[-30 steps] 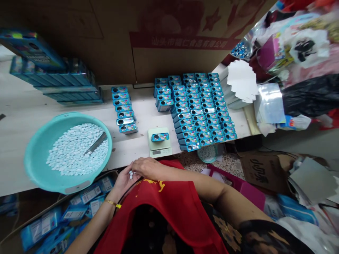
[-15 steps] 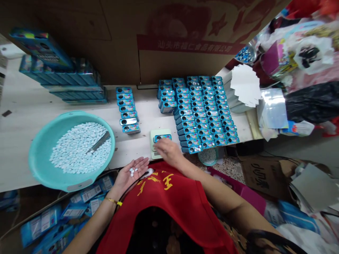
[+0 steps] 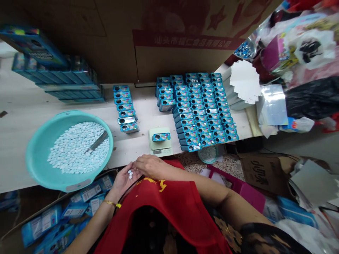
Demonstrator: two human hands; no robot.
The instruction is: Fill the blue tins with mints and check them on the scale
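Note:
Palm up near the table's front edge, my left hand (image 3: pixel 126 178) holds several white candies (image 3: pixel 130 174) in its cupped palm. My right hand (image 3: pixel 148 165) lies over the fingers of my left hand, its fingers bent down toward the palm; its fingertips are too small to make out. A blue tin (image 3: pixel 161 137) rests on a pale green scale (image 3: pixel 160 145) just beyond my right hand. To the left, a teal basin (image 3: pixel 70 186) holds many pale candies and a metal scoop (image 3: pixel 97 141).
Rows of blue tins (image 3: pixel 197 113) stand to the right of the scale, and a shorter column of tins (image 3: pixel 127 113) to its left. Blue boxes (image 3: pixel 55 76) are stacked at the back left. A large carton (image 3: pixel 182 63) stands behind. White cards (image 3: pixel 245 83) are at the right.
My right hand has moved from the tin on the scale, left and toward me, onto my left hand. The tin and scale are now uncovered. The view has shifted slightly.

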